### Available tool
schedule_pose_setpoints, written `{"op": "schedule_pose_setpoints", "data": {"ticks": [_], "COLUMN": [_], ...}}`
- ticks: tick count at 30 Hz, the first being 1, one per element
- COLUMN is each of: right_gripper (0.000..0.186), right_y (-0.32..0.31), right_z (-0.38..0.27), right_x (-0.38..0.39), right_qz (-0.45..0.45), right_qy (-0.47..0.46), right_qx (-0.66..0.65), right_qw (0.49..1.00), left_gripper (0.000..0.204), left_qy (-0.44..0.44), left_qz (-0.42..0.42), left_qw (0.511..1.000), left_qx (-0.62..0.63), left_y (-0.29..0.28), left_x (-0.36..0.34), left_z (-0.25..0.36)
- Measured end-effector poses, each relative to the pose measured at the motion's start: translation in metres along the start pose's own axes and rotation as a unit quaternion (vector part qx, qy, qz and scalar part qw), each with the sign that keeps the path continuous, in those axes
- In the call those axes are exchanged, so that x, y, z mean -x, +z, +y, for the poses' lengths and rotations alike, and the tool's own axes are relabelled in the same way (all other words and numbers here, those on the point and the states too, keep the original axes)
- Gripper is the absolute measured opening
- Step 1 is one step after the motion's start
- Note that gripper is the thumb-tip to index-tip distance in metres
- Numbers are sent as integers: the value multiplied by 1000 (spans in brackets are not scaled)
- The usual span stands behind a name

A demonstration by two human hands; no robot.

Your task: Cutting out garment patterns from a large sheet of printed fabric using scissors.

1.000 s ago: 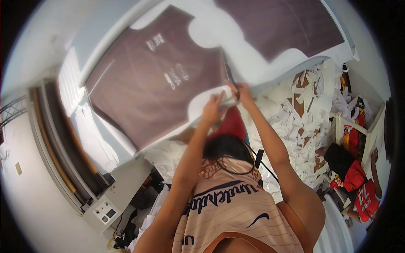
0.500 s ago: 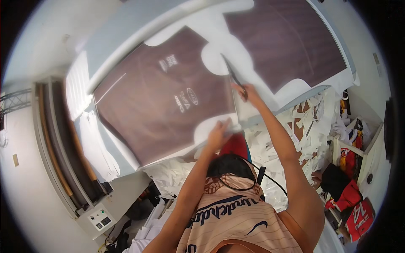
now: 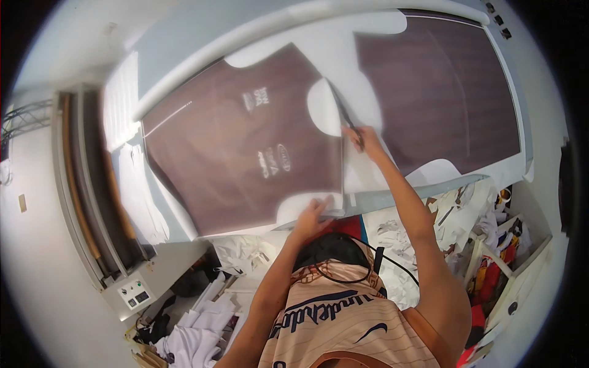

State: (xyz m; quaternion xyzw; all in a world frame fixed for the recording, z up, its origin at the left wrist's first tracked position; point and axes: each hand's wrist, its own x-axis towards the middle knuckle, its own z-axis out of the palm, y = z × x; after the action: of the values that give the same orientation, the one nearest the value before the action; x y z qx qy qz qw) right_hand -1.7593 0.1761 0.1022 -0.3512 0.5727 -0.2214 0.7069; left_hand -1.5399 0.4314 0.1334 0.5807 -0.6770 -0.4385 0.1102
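My right hand (image 3: 368,142) is closed around the handles of dark scissors (image 3: 347,113). Their long blades point away from me, along the seam between a brownish shirt-shaped printed panel (image 3: 239,147) and a white strip of the sheet, beside a white rounded armhole shape (image 3: 322,107). Whether the blades are spread is hard to see. My left hand (image 3: 311,219) lies with fingers extended on the sheet's near edge, at a white curved area below the panel. A second brownish panel (image 3: 442,98) lies to the right on the same sheet.
A long white roll (image 3: 245,43) runs along the table's far edge. White scraps (image 3: 399,245) are heaped in front of the table. At left stands a machine with rollers (image 3: 92,184) and a control box (image 3: 136,297). White cloth (image 3: 196,325) piles below; coloured garments fill a bin (image 3: 491,264) at right.
The whole view has shifted, so the panels sit slightly lower and further right. My left hand has come to rest flat at the sheet's edge. The scissors remain in my right hand along the seam.
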Motion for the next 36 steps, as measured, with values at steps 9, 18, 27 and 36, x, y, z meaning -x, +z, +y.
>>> {"op": "schedule_pose_setpoints", "data": {"ticks": [9,18,27,36], "right_gripper": [44,54,39,51], "right_y": [-14,-2,12,27], "right_z": [-62,-117,-134,-181], "right_x": [-69,-122,-170,-202], "right_qz": [-43,-54,-81,-89], "right_qy": [-14,-32,-34,-13], "right_qx": [22,69,38,8], "right_qw": [999,996,995,996], "left_gripper": [80,63,24,19], "left_qy": [-84,-88,-100,-230], "left_qz": [-9,37,294,222], "left_qw": [996,995,951,946], "left_qx": [38,13,-5,-57], "left_y": [-11,-17,-87,-80], "left_x": [-31,-47,-202,-288], "left_z": [13,21,69,46]}}
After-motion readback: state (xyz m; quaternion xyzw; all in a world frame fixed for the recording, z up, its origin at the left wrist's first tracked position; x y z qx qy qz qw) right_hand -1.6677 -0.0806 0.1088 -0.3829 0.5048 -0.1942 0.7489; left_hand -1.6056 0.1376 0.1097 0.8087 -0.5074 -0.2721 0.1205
